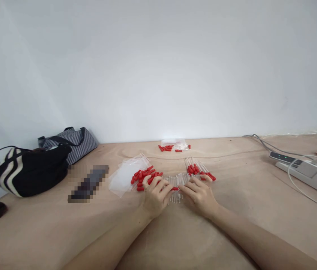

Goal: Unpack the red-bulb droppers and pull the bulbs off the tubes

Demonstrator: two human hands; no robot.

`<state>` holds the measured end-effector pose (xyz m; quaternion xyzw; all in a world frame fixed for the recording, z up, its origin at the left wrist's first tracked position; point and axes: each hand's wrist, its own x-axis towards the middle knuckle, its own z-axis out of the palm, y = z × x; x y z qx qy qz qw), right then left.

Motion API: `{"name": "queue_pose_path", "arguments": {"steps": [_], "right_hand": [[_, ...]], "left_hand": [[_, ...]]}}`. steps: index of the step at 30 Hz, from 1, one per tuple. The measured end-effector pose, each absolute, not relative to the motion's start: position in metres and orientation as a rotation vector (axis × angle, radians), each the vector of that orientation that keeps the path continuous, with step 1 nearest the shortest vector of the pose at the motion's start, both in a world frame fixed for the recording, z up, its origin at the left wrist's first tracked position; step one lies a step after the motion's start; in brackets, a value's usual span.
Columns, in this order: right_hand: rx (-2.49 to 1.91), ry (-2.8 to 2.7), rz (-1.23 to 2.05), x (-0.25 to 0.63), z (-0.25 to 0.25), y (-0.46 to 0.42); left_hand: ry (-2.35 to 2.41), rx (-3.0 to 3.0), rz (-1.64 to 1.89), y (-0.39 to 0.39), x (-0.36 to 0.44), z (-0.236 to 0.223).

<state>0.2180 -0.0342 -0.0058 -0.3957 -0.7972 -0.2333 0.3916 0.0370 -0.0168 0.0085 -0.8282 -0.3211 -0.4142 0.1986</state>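
My left hand point(156, 197) is closed, with a red rubber dropper bulb point(175, 188) sticking out sideways from its fingertips. Close to the bulb's right end, my right hand point(200, 195) has its fingers pressed together; whatever they pinch is hidden. Thin clear glass tubes point(174, 198) lie side by side on the table beneath and between both hands. A pile of loose red bulbs point(147, 174) lies just beyond my left hand. Behind my right hand are droppers with red bulbs point(193, 168) on glass tubes, their tips pointing away.
Clear zip bags point(128, 176) lie left of the pile. Near the wall, more red bulbs point(166, 148) lie beside a clear bag point(176, 143). A black bag point(44, 168), a striped bag point(81, 146) and a pixelated dark object point(89, 183) are left; a power strip point(313, 176) with cables is right.
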Motion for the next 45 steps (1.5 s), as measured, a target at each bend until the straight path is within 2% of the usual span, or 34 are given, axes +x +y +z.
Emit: {"name": "queue_pose_path", "arguments": {"steps": [6,16,24,28,40,45], "right_hand": [[-0.966,-2.134,-0.71,0.219,-0.006,-0.035],[-1.043,-2.225,-0.603,0.223,0.0,-0.036],[-1.361,-2.11,-0.271,0.256,-0.009,-0.021],[-1.416,-2.07,-0.262,0.254,-0.018,-0.015],[-1.445,-2.023,-0.372,0.236,-0.027,-0.012],[-1.435,-2.04,-0.307,0.231,-0.023,-0.019]], "left_hand": [[-0.888,-2.308,-1.096,-0.019,0.034,0.012],[-0.894,-2.299,-1.04,-0.019,0.028,0.018],[-1.591,-2.04,-1.014,0.014,-0.032,0.042],[-1.884,-2.019,-0.918,0.023,-0.049,0.047],[-2.255,-2.12,-0.676,0.026,-0.051,0.04],[-2.344,-2.023,-0.761,0.03,-0.056,0.043]]}}
